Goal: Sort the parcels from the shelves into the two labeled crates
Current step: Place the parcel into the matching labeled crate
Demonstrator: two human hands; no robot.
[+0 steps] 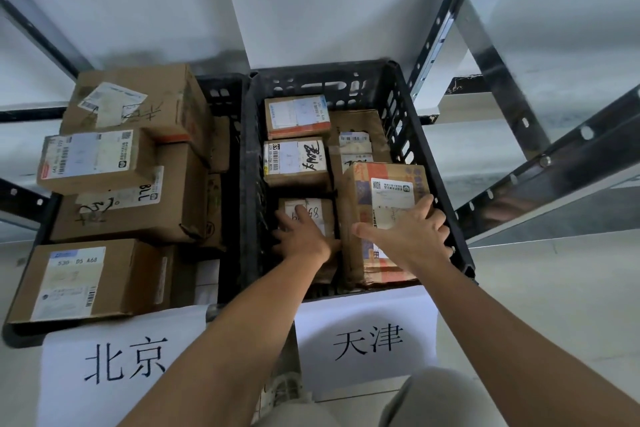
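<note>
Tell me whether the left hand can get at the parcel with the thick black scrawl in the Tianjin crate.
Probably yes. The left hand rests on the small parcel directly in front of the black-scrawled parcel, whose top lies uncovered. Nothing stands between them; neighbouring boxes sit tight beside it, so gripping its sides may be awkward.

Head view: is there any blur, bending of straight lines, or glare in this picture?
Head view: wide-angle bending bows the shelf rails outward; the left hand is slightly motion-blurred, the right hand sharper; soft glare on the metal upright; the crate labels are sharp.
</note>
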